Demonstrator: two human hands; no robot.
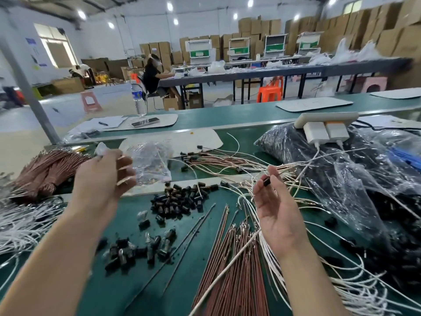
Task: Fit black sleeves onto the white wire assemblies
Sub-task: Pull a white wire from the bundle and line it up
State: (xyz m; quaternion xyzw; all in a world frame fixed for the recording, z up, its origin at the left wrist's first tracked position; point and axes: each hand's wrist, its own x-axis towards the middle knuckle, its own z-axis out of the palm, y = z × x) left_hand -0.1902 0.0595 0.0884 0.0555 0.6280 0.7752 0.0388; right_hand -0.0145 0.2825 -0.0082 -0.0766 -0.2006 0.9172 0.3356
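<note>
Broadly, a big warehouse hall: stacked cardboard boxes [387, 30] along the far wall, long dark tables [273, 73] in front of them, one person [151, 76] seated at the left end. Up close, a green bench top [127, 281] carries everything. On its right lies a large clear bag [341, 179] stuffed with black parts, with a white power strip [325, 118] and two plugged chargers on top. Copper-coloured wires [234, 281] fan out near centre, white wires [270, 258] just to their right, by the right forearm. Loose black sleeves [182, 199] sit in two heaps mid-bench.

Left hand [102, 179] is raised, fingers curled round the top of a small clear bag [150, 165] hanging above the bench. Right hand [278, 210], palm up, pinches one black sleeve [267, 181] between thumb and forefinger, other fingers relaxed. One white wire [227, 269] runs up to the heel of that palm; whether it is held I cannot tell.

Water bottle [138, 96] at the back has a blue label, too blurred to read.
</note>
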